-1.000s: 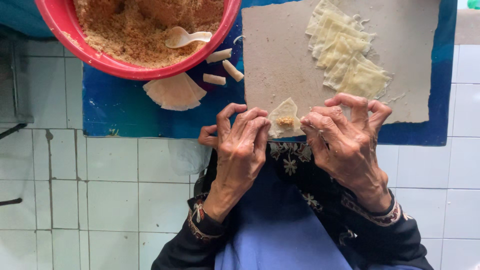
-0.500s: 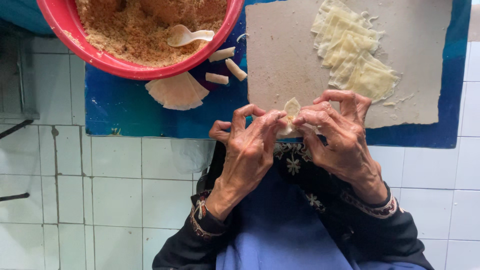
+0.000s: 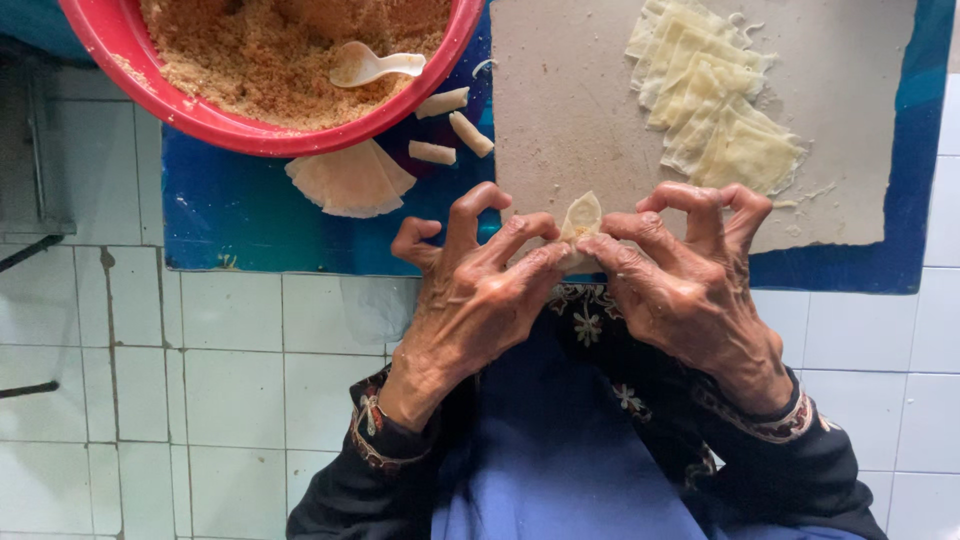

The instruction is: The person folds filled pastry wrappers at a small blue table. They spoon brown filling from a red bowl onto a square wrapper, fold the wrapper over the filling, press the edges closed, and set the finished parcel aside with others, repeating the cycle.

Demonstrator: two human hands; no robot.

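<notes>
Both hands are working one small dough wrapper [image 3: 582,222]: I'm pinching it between the fingertips of my left hand [image 3: 480,295] and right hand [image 3: 690,290], each closed on an edge, so the fold is standing upright between them with its tip pointing up. I'm holding it in the air just off the near edge of the grey board [image 3: 570,110], close to my body, probably because that's keeping the seam in view while I'm pressing it. Filling inside isn't visible now; the fold is hiding it. Unused wrappers [image 3: 715,110] are lying in a loose overlapping stack on the far right part of the board, within reach of my right hand. Red bowl [image 3: 215,120] of crumbly brown filling [image 3: 250,60] is sitting up left, with a pale spoon [image 3: 370,66] resting in it, handle toward me. Three small pale rolled pieces [image 3: 450,128] are lying on the blue surface [image 3: 260,225] between bowl and board, apart from the flat stock. A fanned pile of round wrappers [image 3: 350,180] is peeking out from under the bowl's rim. White tiled floor [image 3: 180,400] is below.
</notes>
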